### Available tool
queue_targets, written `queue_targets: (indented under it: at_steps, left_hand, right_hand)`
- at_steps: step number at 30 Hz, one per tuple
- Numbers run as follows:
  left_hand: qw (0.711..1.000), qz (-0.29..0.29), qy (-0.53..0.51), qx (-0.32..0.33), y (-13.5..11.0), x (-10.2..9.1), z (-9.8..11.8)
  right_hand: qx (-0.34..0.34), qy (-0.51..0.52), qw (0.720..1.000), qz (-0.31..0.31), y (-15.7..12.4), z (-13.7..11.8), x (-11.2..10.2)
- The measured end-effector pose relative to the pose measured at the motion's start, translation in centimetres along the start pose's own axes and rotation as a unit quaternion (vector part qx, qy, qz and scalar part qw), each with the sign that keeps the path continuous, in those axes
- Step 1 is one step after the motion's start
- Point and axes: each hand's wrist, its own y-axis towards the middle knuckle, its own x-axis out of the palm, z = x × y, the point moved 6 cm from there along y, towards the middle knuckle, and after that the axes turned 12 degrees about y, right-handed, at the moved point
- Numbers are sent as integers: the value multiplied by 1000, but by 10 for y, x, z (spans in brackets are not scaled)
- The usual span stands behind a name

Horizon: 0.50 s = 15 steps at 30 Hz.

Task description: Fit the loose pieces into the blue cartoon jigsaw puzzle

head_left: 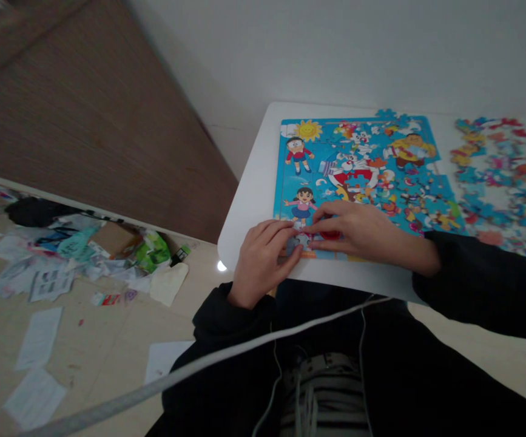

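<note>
A cartoon jigsaw puzzle, mostly blue, lies partly assembled on the white table. My left hand rests at its near left corner, fingers stretched over the board and thumb apart. From the right, my right hand reaches in, with its fingertips and thumb closing around a small pale puzzle piece between both hands. The piece is partly covered by fingers, so whether it is seated cannot be told. A girl figure is printed just above the fingertips. Loose pieces lie on the puzzle's middle and right.
Many loose pieces spread over the table's right side, blurred. The white table stands against a pale wall, beside a brown wooden panel. Bags and papers litter the floor at left. A pale cord crosses my lap.
</note>
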Motion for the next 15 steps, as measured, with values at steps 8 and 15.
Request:
queue_targets:
  at_steps: [8,15]
  left_hand:
    - [1000,-4,2,-1,0,0,1]
    - [1000,-3,8,0,1,1,0]
  right_hand:
    - [7,10,1000,-2,0,-2,-3]
    - [-30,-110,993,3,-4,-16,0]
